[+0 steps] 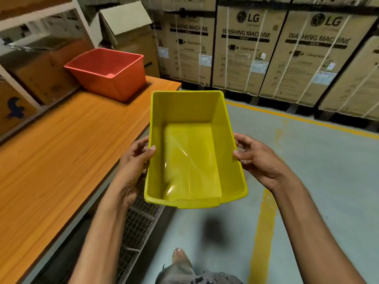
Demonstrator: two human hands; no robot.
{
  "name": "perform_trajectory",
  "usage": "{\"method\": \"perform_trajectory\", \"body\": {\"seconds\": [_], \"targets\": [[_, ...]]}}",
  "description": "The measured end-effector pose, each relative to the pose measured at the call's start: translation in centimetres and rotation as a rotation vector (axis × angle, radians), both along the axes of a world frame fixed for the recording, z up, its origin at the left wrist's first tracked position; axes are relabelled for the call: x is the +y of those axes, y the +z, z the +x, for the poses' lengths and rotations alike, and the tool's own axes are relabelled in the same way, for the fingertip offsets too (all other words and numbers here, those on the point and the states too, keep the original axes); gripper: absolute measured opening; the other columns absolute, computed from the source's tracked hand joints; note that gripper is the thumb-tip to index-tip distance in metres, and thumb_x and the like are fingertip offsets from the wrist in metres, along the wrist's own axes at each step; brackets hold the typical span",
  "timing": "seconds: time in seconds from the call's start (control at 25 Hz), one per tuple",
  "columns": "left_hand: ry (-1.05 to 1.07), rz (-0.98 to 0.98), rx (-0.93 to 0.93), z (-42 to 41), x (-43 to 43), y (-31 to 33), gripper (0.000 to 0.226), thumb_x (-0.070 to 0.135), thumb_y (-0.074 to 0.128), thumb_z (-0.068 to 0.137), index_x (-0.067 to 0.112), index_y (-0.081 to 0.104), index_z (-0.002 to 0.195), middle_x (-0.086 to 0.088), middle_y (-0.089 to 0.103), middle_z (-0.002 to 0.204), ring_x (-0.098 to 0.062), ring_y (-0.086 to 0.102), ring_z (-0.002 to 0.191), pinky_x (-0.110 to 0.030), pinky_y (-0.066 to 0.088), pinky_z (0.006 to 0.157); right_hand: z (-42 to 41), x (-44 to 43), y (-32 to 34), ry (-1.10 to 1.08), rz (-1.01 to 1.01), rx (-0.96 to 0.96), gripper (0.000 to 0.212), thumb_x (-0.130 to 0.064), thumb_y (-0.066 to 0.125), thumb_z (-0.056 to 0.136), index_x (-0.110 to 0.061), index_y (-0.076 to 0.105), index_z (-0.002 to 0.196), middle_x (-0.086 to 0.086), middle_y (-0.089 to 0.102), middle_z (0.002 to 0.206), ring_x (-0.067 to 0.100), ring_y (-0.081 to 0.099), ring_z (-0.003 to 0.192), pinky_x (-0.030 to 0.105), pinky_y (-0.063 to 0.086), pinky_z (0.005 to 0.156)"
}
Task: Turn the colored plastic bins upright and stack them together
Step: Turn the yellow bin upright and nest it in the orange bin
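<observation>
An empty yellow plastic bin (192, 152) is held upright in the air in front of me, its opening facing up, to the right of the table's edge. My left hand (135, 160) grips its left long rim with the thumb inside. On the opposite long rim my right hand (258, 158) holds on the same way. A red plastic bin (108, 74) stands upright and empty at the far end of the orange wooden table (61, 144), apart from the yellow one.
Tall cardboard washing machine boxes (246, 48) line the back wall. Shelving with cartons (37, 58) stands left of the table. A wire mesh rack (139, 220) sits below the table edge. Yellow lines (264, 228) mark the grey floor, and my foot (180, 259) is below.
</observation>
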State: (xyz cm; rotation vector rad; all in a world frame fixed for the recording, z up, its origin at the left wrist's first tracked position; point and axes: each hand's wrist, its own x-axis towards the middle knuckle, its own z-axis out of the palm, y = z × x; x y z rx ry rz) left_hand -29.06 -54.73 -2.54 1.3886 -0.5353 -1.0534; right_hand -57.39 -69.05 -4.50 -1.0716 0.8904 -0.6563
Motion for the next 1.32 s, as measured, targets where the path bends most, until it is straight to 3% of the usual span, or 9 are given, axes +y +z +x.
{"method": "perform_trajectory", "body": {"seconds": [0.24, 0.36, 0.56, 0.68, 0.8, 0.96, 1.16, 1.24, 1.32], "targets": [[-0.066, -0.195, -0.276, 0.3, -12.4, -0.7, 0.047, 0.026, 0.066, 0.096, 0.036, 0.053, 0.14, 0.002, 0.056, 0.146, -0.016, 0.054, 0.133, -0.036, 0.051, 0.101, 2.6, -9.8, 0.9, -0.193, -0.421, 0.162, 0.063, 0.012, 0.053, 0.096, -0.037, 0.051, 0.136, -0.015, 0.062, 0.124, -0.002, 0.063, 0.097, 0.019, 0.054, 0.079], [-0.03, -0.239, -0.322, 1.7, -19.0, 0.3, 0.048, 0.027, 0.066, 0.096, 0.034, 0.053, 0.142, 0.004, 0.059, 0.142, -0.011, 0.057, 0.129, -0.037, 0.052, 0.102, 4.4, -15.6, 2.7, -0.244, -0.505, 0.205, 0.065, 0.009, 0.058, 0.094, -0.038, 0.05, 0.137, -0.017, 0.059, 0.126, -0.007, 0.058, 0.094, 0.013, 0.052, 0.078], [0.074, -0.299, -0.531, 3.2, -28.3, 2.7, 0.042, 0.01, 0.061, 0.101, 0.025, 0.053, 0.14, 0.0, 0.062, 0.129, -0.004, 0.06, 0.106, -0.017, 0.051, 0.082, 6.5, -25.3, 6.0, -0.245, -0.586, 0.188, 0.071, 0.015, 0.061, 0.089, -0.042, 0.054, 0.13, -0.009, 0.059, 0.123, -0.005, 0.057, 0.089, 0.018, 0.055, 0.077], [0.147, -0.277, -0.594, 4.2, -32.7, 3.6, 0.043, 0.007, 0.064, 0.099, 0.026, 0.056, 0.137, -0.008, 0.059, 0.119, -0.009, 0.057, 0.099, -0.02, 0.049, 0.079, 7.7, -31.8, 7.0, -0.173, -0.586, 0.137, 0.074, 0.017, 0.065, 0.085, -0.044, 0.057, 0.125, -0.004, 0.062, 0.121, 0.002, 0.059, 0.092, 0.019, 0.056, 0.082], [0.246, -0.249, -0.552, 5.1, -37.2, 4.2, 0.046, -0.001, 0.067, 0.093, 0.028, 0.061, 0.129, -0.013, 0.057, 0.111, -0.011, 0.053, 0.092, -0.03, 0.047, 0.082, 9.1, -39.5, 7.5, -0.036, -0.535, 0.049, 0.068, 0.015, 0.071, 0.082, -0.034, 0.062, 0.129, 0.006, 0.066, 0.125, 0.022, 0.066, 0.103, 0.037, 0.06, 0.091], [0.339, -0.179, -0.455, 6.4, -41.5, 6.6, 0.048, -0.007, 0.073, 0.087, 0.022, 0.064, 0.123, -0.03, 0.056, 0.114, -0.025, 0.055, 0.095, -0.039, 0.049, 0.082, 12.0, -48.8, 9.8, 0.212, -0.369, -0.105, 0.049, 0.004, 0.067, 0.092, -0.022, 0.063, 0.132, 0.002, 0.072, 0.125, 0.02, 0.07, 0.113, 0.041, 0.058, 0.089], [0.539, -0.157, -0.314, 9.2, -42.1, 10.8, 0.041, 0.009, 0.075, 0.086, 0.023, 0.066, 0.124, -0.005, 0.072, 0.109, -0.015, 0.072, 0.095, -0.032, 0.059, 0.067, 20.2, -56.2, 13.4, 0.544, -0.222, -0.198, 0.048, 0.004, 0.066, 0.089, -0.017, 0.066, 0.133, 0.017, 0.064, 0.138, 0.033, 0.063, 0.126, 0.055, 0.045, 0.108], [0.617, -0.146, -0.318, 11.1, -41.8, 12.3, 0.039, 0.015, 0.073, 0.09, 0.016, 0.064, 0.128, -0.008, 0.071, 0.111, -0.011, 0.071, 0.087, -0.027, 0.056, 0.058, 24.4, -57.1, 14.6, 0.623, -0.184, -0.227, 0.046, 0.005, 0.063, 0.089, -0.012, 0.067, 0.132, 0.018, 0.065, 0.137, 0.031, 0.065, 0.117, 0.049, 0.053, 0.099], [0.68, -0.111, -0.275, 13.5, -41.0, 13.4, 0.034, 0.014, 0.069, 0.093, 0.01, 0.063, 0.127, -0.012, 0.07, 0.107, -0.005, 0.068, 0.062, -0.019, 0.051, 0.044, 28.7, -57.2, 15.7, 0.698, -0.127, -0.26, 0.046, 0.004, 0.062, 0.09, -0.008, 0.064, 0.134, 0.015, 0.068, 0.13, 0.025, 0.065, 0.106, 0.033, 0.058, 0.075]]}}
